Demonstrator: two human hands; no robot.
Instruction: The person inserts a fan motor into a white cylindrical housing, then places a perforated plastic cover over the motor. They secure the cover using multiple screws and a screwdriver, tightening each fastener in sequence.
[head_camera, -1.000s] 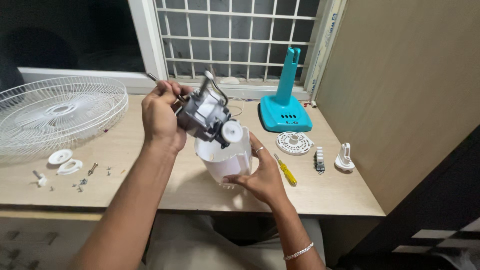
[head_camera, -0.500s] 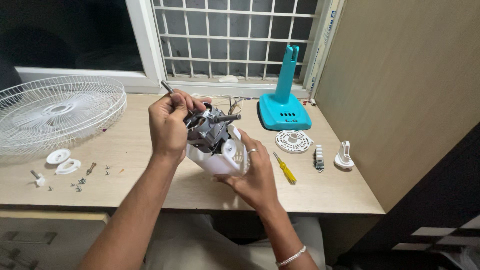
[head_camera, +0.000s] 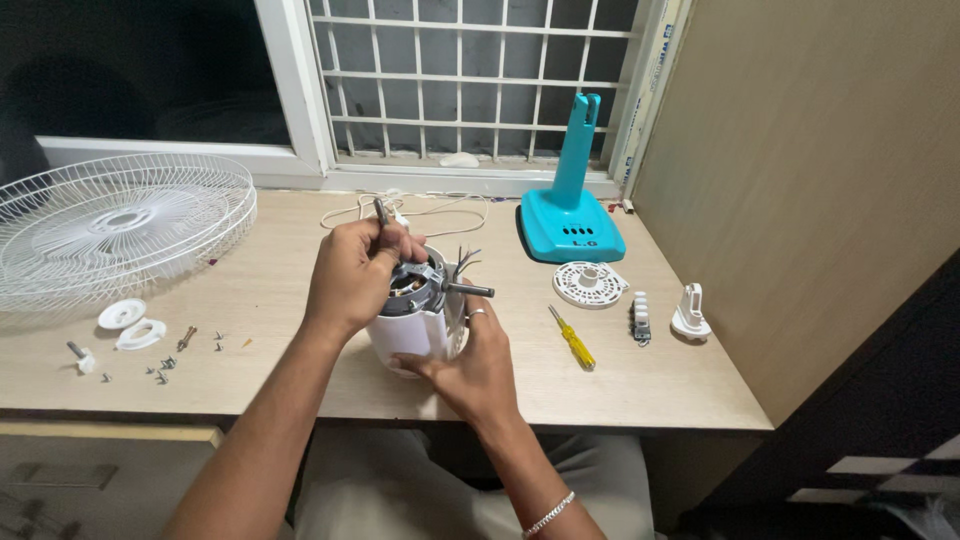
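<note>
Wooden desk (head_camera: 300, 380) under the window: left hand (head_camera: 352, 275) grips the motor (head_camera: 420, 285) from above, right hand (head_camera: 470, 365) wraps the white housing (head_camera: 415, 335), steadying it.

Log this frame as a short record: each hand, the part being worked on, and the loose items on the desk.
left hand: grips the top of the fan motor
right hand: holds the white housing from the side
motor: sits in the housing, shaft pointing right
left of hands: wire fan guard, loose screws
right of hands: yellow screwdriver, teal fan base
</note>
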